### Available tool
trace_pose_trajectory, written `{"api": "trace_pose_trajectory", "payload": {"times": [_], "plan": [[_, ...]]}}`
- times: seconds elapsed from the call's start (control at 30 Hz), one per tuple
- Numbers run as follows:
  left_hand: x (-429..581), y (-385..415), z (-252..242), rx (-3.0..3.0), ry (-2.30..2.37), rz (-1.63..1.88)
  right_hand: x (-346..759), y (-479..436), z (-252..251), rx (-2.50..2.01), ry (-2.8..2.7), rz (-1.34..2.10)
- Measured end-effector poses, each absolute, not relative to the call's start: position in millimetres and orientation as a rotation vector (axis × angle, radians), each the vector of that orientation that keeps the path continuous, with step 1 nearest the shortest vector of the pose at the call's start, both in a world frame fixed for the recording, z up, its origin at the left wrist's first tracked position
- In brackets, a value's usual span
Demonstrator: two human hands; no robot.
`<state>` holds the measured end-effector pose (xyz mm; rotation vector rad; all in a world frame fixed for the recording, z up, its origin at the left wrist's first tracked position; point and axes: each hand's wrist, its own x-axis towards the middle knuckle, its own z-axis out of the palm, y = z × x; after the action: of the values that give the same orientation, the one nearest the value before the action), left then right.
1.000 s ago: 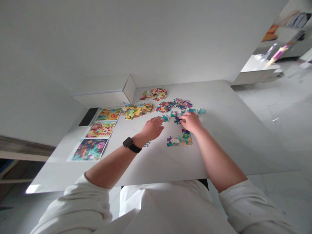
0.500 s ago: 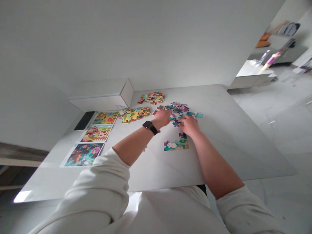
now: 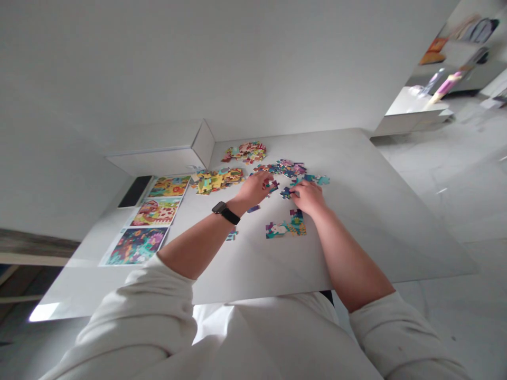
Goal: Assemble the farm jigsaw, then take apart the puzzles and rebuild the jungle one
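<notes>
Puzzle pieces [image 3: 285, 169] lie across our white desk [image 3: 368, 227], many in a blue-purple heap just beyond our hands, others in a yellow heap [image 3: 217, 180] and a red heap [image 3: 246, 152]. Our right hand [image 3: 311, 196] has its fingers drawn close together at the edge of a dark blue piece [image 3: 285, 193]; we cannot tell if they grip it. Our left hand [image 3: 253, 188] bends its fingers, slightly parted from the thumb, beside a purple piece [image 3: 273, 186], and we cannot tell if they hold it. Nearer us lies a joined section [image 3: 285, 229] with a white animal; three picture sheets [image 3: 154, 212] lie at left
</notes>
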<state>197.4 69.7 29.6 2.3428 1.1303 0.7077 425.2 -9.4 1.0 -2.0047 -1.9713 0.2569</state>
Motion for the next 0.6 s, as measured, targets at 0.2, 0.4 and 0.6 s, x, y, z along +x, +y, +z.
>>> {"api": "trace_pose_trajectory", "payload": {"times": [0.2, 0.4, 0.6], "plan": [[119, 25, 41, 1.752, 1.075, 0.991, 424, -9, -4, -1.988, -1.984, 0.223], [83, -15, 46, 1.431, 1.076, 1.055, 427, -9, -2, -1.883, -1.908, 0.133], [87, -27, 27, 1.291, 0.979, 1.081, 427, -14, 34, -1.655, -1.696, 0.057]]}}
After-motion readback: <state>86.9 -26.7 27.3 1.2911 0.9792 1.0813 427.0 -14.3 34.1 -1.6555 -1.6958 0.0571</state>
